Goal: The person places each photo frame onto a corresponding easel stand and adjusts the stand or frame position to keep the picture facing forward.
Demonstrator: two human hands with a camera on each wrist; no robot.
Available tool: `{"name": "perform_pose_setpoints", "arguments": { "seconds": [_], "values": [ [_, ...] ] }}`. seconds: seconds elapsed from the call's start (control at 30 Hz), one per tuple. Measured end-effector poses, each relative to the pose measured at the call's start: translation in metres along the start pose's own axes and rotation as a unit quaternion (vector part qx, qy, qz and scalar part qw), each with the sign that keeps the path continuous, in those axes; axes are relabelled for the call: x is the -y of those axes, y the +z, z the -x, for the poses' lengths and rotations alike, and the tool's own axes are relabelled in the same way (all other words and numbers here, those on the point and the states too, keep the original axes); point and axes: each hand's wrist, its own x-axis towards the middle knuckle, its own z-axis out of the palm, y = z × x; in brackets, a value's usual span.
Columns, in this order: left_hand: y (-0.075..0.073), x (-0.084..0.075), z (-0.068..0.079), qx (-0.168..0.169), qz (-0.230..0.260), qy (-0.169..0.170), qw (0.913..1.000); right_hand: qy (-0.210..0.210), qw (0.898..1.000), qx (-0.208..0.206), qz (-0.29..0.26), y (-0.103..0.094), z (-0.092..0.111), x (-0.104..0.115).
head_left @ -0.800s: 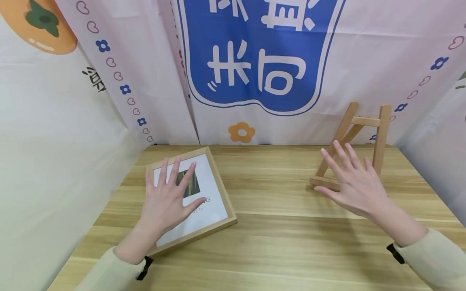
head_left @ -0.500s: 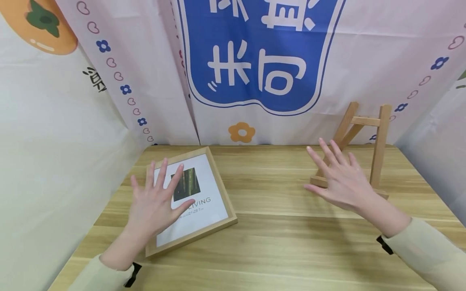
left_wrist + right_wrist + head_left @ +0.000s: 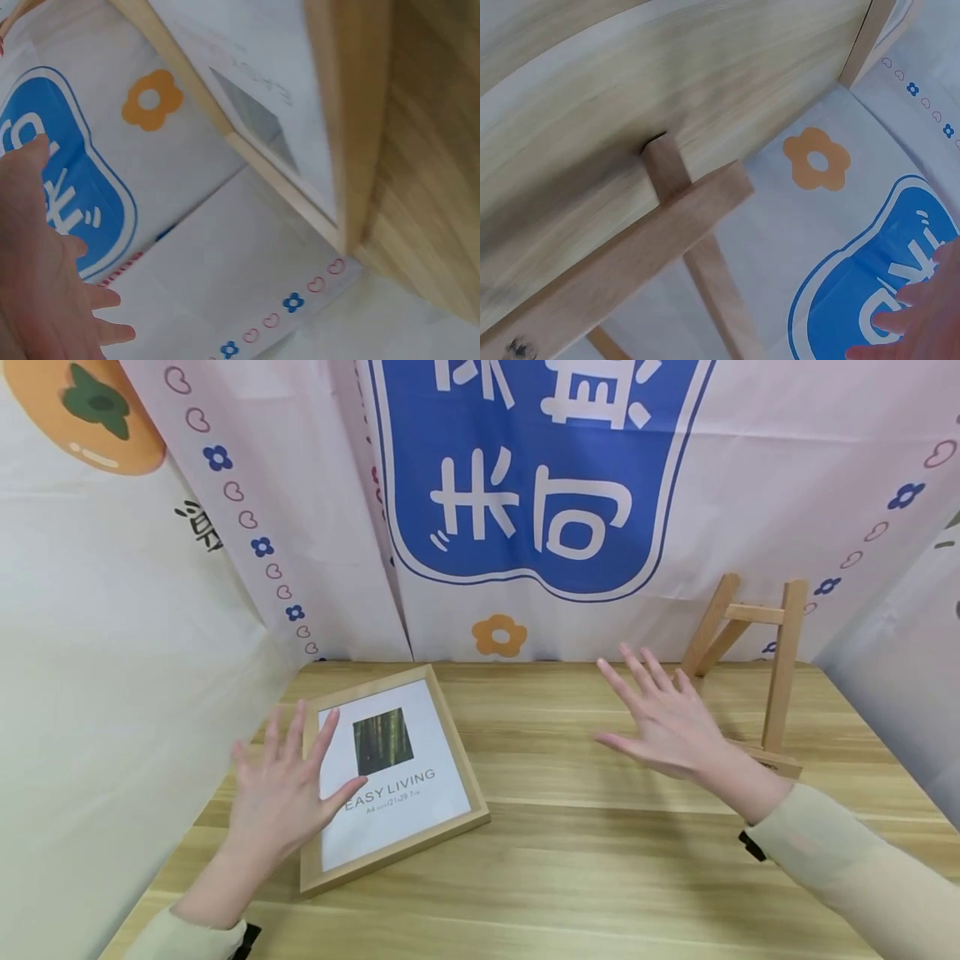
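Observation:
A picture frame (image 3: 470,774) with a light wood border lies flat at the left of the table, its white sheet showing a small forest picture and the words EASY LIVING. Over its left edge hovers my left hand (image 3: 277,802), fingers spread and holding nothing. On the right stands a small wooden easel (image 3: 783,668). My right hand (image 3: 671,727) is in the air in front of it and to its left, fingers spread, covering part of its lower ledge. The left wrist view shows the frame's corner beside the hand; the right wrist view shows the easel's ledge (image 3: 630,259) close up.
The wood-grain table (image 3: 540,860) meets a printed cloth backdrop (image 3: 337,527) at its far edge. More white cloth hangs at the left and right sides. A blue sign with white characters (image 3: 540,485) is printed on the back cloth.
Both hands have moved left, staying spread. The left hand has uncovered more of the frame's picture and lettering; the right has shifted off the easel's middle. Frame and easel stay in place.

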Motion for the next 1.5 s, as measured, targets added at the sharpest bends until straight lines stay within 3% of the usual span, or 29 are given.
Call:
{"name": "perform_pose_setpoints", "arguments": {
  "seconds": [0.37, 0.67, 1.07, 1.2, 1.3, 1.5],
  "values": [
    [0.013, 0.025, 0.015, 0.016, 0.031, -0.029, 0.9989, -0.018, 0.998, 0.021, -0.047, 0.016, -0.030, 0.024],
    [0.021, 0.037, 0.025, 0.037, 0.047, -0.040, 0.9974, -0.023, 0.997, 0.053, -0.051, 0.040, -0.052, 0.050],
    [0.049, 0.056, 0.041, 0.063, 0.101, -0.060, 0.9911, -0.024, 0.989, 0.090, -0.113, 0.080, -0.077, 0.091],
    [0.059, 0.061, 0.046, 0.085, 0.131, -0.066, 0.9856, -0.022, 0.984, 0.109, -0.142, 0.091, -0.083, 0.103],
    [0.064, 0.065, 0.047, 0.109, 0.171, -0.068, 0.9768, -0.024, 0.975, 0.137, -0.175, 0.098, -0.085, 0.109],
    [0.074, 0.066, 0.048, 0.137, 0.270, -0.079, 0.9498, -0.016, 0.942, 0.193, -0.275, 0.109, -0.086, 0.115]
  ]
}}
